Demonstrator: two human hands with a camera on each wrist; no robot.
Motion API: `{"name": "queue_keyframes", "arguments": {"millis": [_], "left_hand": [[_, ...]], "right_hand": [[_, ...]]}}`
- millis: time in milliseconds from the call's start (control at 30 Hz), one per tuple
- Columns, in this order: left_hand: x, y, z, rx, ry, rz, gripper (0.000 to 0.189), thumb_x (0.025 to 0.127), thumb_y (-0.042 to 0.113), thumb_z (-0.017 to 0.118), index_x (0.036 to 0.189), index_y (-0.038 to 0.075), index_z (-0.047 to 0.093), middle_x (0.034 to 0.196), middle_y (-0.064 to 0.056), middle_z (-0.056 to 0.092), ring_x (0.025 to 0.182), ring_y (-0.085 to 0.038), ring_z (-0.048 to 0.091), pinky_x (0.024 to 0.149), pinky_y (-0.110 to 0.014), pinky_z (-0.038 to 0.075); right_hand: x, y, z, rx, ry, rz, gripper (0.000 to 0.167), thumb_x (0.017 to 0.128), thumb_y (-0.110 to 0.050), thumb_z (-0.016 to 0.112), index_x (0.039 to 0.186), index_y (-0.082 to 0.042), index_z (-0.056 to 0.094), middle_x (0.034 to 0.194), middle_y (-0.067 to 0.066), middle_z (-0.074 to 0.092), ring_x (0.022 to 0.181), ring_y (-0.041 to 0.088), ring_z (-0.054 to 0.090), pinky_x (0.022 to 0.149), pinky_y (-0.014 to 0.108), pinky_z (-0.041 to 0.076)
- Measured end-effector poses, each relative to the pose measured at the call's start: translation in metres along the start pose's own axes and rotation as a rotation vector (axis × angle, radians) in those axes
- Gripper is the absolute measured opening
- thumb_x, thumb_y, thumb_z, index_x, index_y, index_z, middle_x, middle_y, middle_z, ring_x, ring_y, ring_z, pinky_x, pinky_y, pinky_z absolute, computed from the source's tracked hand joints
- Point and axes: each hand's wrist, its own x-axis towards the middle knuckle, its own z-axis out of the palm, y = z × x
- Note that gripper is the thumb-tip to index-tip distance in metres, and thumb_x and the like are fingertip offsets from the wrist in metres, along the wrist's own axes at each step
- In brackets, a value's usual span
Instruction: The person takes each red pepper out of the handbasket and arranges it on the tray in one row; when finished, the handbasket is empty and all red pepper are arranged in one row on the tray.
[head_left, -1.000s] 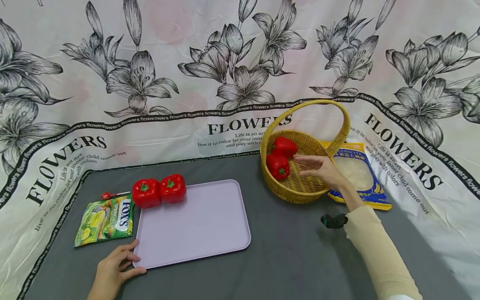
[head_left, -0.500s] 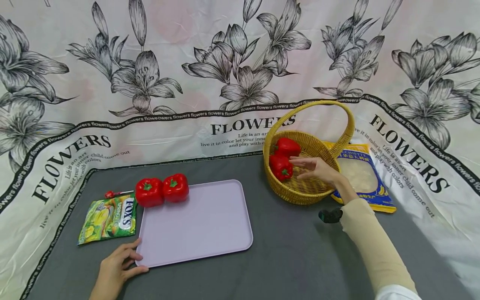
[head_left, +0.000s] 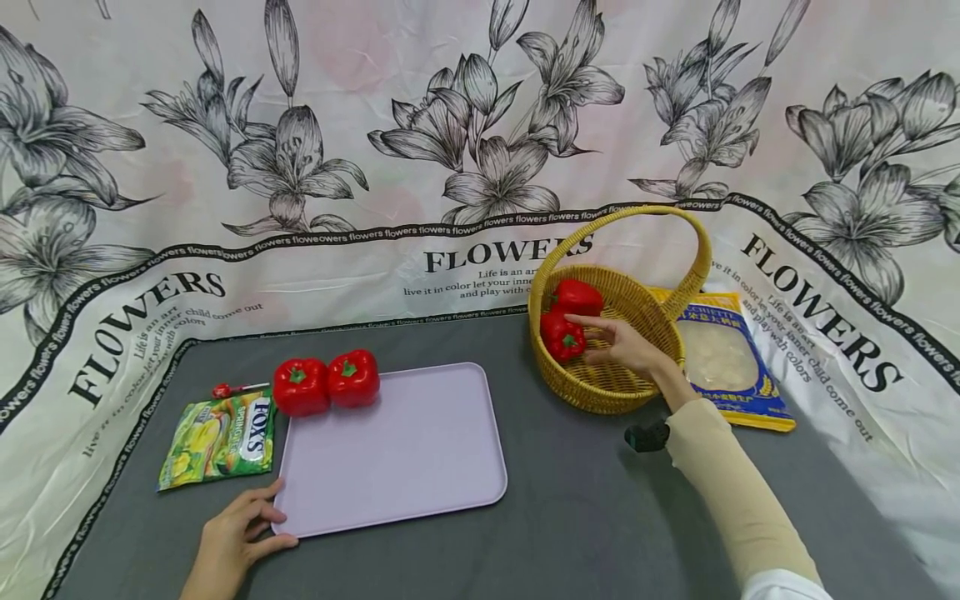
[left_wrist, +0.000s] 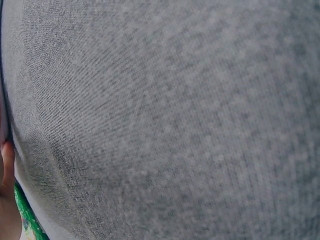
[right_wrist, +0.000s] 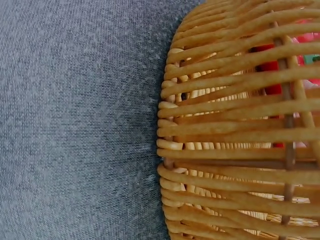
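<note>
In the head view my left hand (head_left: 234, 537) holds the lower left corner of a pale lilac tray (head_left: 405, 458), thumb on the front edge and fingers at the left edge. Two red bell peppers (head_left: 301, 387) sit side by side at the tray's far left corner. My right hand (head_left: 626, 346) reaches into a yellow wicker basket (head_left: 600, 402), its fingers extended beside the nearer of two red bell peppers (head_left: 562, 336) there. Whether they touch it, I cannot tell. The right wrist view shows the basket's woven wall (right_wrist: 235, 110), with red behind the gaps.
A green-yellow FOX'S packet (head_left: 217, 442) lies left of the tray, with a red-tipped thin stick (head_left: 234, 390) behind it. A blue-yellow bag (head_left: 723, 358) lies right of the basket. The basket's tall handle (head_left: 637, 212) arches above it. A flowered curtain hangs behind.
My right hand has moved slightly left and lower inside the basket, closer to the nearer pepper. The left hand stays at the tray corner. The head view has shifted slightly.
</note>
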Motion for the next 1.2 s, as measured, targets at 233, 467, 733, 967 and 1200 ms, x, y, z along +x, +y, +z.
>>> {"name": "queue_keyframes", "arguments": {"millis": [233, 467, 733, 967, 1200], "left_hand": [[0.001, 0.001, 0.0, 0.0, -0.048, -0.045, 0.033, 0.057, 0.006, 0.089, 0.074, 0.015, 0.062, 0.119, -0.019, 0.063, 0.104, -0.035, 0.061, 0.07, -0.03, 0.059], [0.0, -0.001, 0.002, 0.002, 0.005, 0.004, 0.035, 0.055, 0.005, 0.09, 0.072, 0.016, 0.061, 0.115, -0.018, 0.066, 0.102, -0.035, 0.063, 0.068, -0.027, 0.059], [0.0, -0.001, 0.003, 0.007, 0.01, 0.013, 0.036, 0.055, 0.004, 0.09, 0.072, 0.016, 0.061, 0.114, -0.019, 0.065, 0.102, -0.037, 0.062, 0.068, -0.028, 0.059], [0.0, -0.003, 0.003, 0.01, 0.025, 0.031, 0.037, 0.053, 0.003, 0.09, 0.072, 0.017, 0.06, 0.114, -0.018, 0.066, 0.101, -0.036, 0.063, 0.067, -0.027, 0.059], [-0.001, -0.003, 0.002, -0.009, 0.02, 0.018, 0.037, 0.055, 0.004, 0.089, 0.072, 0.017, 0.06, 0.115, -0.018, 0.065, 0.102, -0.036, 0.062, 0.067, -0.027, 0.059]], "right_hand": [[-0.002, -0.005, 0.001, -0.008, 0.016, 0.044, 0.067, 0.084, 0.011, 0.066, 0.144, -0.005, 0.041, 0.147, 0.023, 0.037, 0.12, 0.045, 0.046, 0.083, 0.029, 0.056], [-0.004, -0.008, -0.002, -0.005, 0.026, 0.088, 0.072, 0.084, 0.007, 0.067, 0.147, -0.01, 0.037, 0.149, 0.022, 0.034, 0.128, 0.044, 0.04, 0.094, 0.038, 0.052], [0.003, -0.011, 0.001, -0.068, 0.081, 0.038, 0.075, 0.082, 0.005, 0.071, 0.147, -0.011, 0.037, 0.128, 0.026, 0.048, 0.113, 0.043, 0.051, 0.084, 0.025, 0.054], [0.008, -0.01, 0.005, -0.142, 0.127, 0.039, 0.073, 0.084, -0.003, 0.073, 0.147, -0.012, 0.037, 0.122, 0.023, 0.053, 0.112, 0.039, 0.053, 0.093, 0.038, 0.052], [0.005, -0.026, 0.012, -0.164, 0.203, 0.041, 0.069, 0.082, -0.01, 0.077, 0.143, -0.007, 0.043, 0.148, 0.02, 0.036, 0.126, 0.04, 0.043, 0.102, 0.053, 0.043]]}}
